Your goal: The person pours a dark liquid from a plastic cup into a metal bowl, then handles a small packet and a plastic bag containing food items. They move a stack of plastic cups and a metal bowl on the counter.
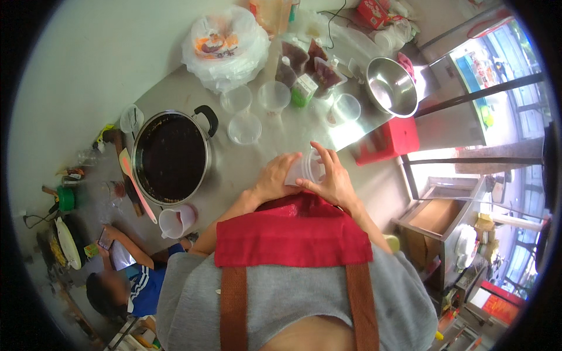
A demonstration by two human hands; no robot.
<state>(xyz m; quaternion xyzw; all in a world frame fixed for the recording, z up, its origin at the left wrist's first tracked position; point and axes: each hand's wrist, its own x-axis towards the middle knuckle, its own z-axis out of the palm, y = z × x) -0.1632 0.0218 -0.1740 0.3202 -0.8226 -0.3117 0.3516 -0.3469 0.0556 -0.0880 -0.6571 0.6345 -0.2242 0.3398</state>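
Observation:
Between my hands, at the metal table's near edge, are nested clear plastic cups (298,170) lying on their side. My left hand (275,174) closes around one end of them. Thumb and fingers of my right hand (327,175) grip the rimmed end. Beyond them several clear round plastic containers (244,128) stand on the metal table (285,131). To the left is a wide steel pot (170,155) of dark contents, with a pink spatula (139,191) and a plastic measuring jug (177,220) beside it.
Spouted pouches of dark contents (329,75), a green-and-white carton (304,90) and a white plastic bag (226,48) stand farther back. A steel bowl (391,87) sits at the right edge, above a red stool (390,140). At lower left a person (127,281) holds a phone.

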